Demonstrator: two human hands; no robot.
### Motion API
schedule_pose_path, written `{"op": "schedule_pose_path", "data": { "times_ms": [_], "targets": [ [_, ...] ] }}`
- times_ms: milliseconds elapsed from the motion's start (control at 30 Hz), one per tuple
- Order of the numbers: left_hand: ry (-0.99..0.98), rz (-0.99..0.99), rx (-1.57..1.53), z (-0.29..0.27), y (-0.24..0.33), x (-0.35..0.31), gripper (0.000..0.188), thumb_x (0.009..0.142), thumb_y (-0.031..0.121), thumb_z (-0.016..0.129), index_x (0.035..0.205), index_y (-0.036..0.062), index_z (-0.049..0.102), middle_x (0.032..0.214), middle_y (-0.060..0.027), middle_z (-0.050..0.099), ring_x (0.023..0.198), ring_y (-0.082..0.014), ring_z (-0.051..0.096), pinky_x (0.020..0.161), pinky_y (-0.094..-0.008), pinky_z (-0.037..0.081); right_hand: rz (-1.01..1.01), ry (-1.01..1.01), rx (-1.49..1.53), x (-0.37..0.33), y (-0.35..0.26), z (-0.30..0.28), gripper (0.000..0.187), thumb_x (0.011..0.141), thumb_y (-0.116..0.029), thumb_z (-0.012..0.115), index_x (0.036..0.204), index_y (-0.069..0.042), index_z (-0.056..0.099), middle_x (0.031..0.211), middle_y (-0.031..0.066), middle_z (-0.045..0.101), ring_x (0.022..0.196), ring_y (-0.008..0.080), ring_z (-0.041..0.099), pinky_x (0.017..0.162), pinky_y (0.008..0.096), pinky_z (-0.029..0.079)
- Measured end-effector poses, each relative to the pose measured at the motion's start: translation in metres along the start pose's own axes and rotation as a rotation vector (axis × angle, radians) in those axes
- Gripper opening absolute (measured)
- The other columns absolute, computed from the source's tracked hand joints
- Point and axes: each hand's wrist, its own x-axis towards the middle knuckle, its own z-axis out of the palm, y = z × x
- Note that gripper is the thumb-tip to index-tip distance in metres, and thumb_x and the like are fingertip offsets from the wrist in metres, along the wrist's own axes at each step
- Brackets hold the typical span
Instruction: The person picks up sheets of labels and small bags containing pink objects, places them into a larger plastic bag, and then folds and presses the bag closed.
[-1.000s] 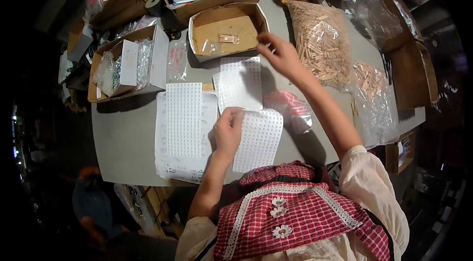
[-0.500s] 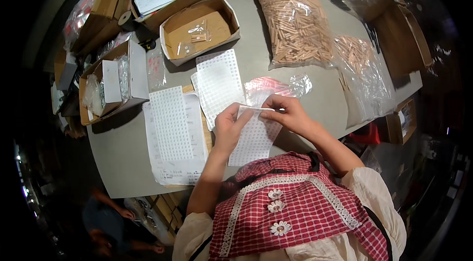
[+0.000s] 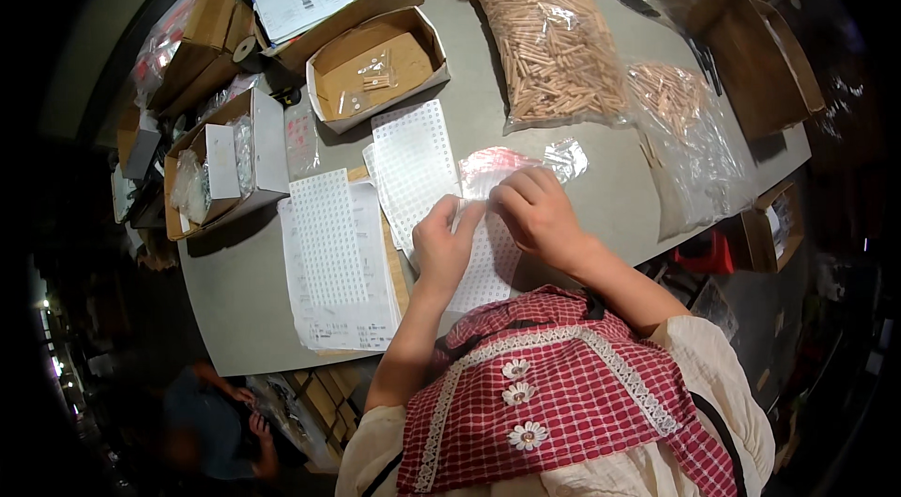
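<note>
A white sheet printed with rows of small round labels (image 3: 487, 270) hangs at the table's near edge, gripped at its upper end between the thumb and fingers of my left hand (image 3: 444, 239). Close beside it, my right hand (image 3: 542, 220) has its fingers curled in a pinch over the sheet's top edge. What those fingertips hold, if anything, is hidden. Just beyond both hands lie shiny clear plastic bags (image 3: 497, 168) with a reddish sheen. More label sheets (image 3: 410, 154) are stacked to the left of my hands, and another label sheet (image 3: 326, 239) rests on handwritten papers (image 3: 377, 262).
A shallow carton (image 3: 328, 118) holds small bags of wooden dowels. A large bag of dowels (image 3: 560, 51) and a smaller part-filled one (image 3: 690, 145) lie to the right. Boxes (image 3: 267, 154) crowd the left edge. Another person's arm (image 3: 225, 384) shows at the lower left.
My right hand has turned and its fingers have curled down over the sheet's top edge. My left hand stays on the sheet. The view has shifted slightly.
</note>
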Motion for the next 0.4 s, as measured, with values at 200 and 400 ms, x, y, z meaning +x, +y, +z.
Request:
{"op": "schedule_pose_path", "data": {
  "times_ms": [200, 400],
  "targets": [
    [-0.003, -0.083, -0.002, 0.003, -0.001, 0.002, 0.037, 0.090, 0.019, 0.072, 0.068, 0.0012, 0.047, 0.061, 0.0019, 0.033, 0.060, -0.0060, 0.029, 0.051, -0.0276, 0.027, -0.074, -0.004, -0.028, -0.002, 0.001, 0.001, 0.023, 0.074, -0.006, 0.067, 0.096, -0.007, 0.063, 0.092, 0.0083, 0.060, 0.092, 0.0280, 0.058, 0.082, 0.0402, 0.047],
    [0.009, -0.113, -0.145, 0.006, -0.029, 0.005, 0.044, 0.089, 0.025, 0.073, 0.069, -0.0003, 0.043, 0.057, -0.0028, 0.029, 0.057, -0.0111, 0.027, 0.050, -0.0338, 0.027, 0.051, -0.183, 0.180, -0.002, 0.051, -0.018, 0.034, 0.066, -0.009, 0.072, 0.099, -0.011, 0.065, 0.098, 0.0102, 0.062, 0.096, 0.0299, 0.058, 0.087, 0.0450, 0.045]
  ]
}}
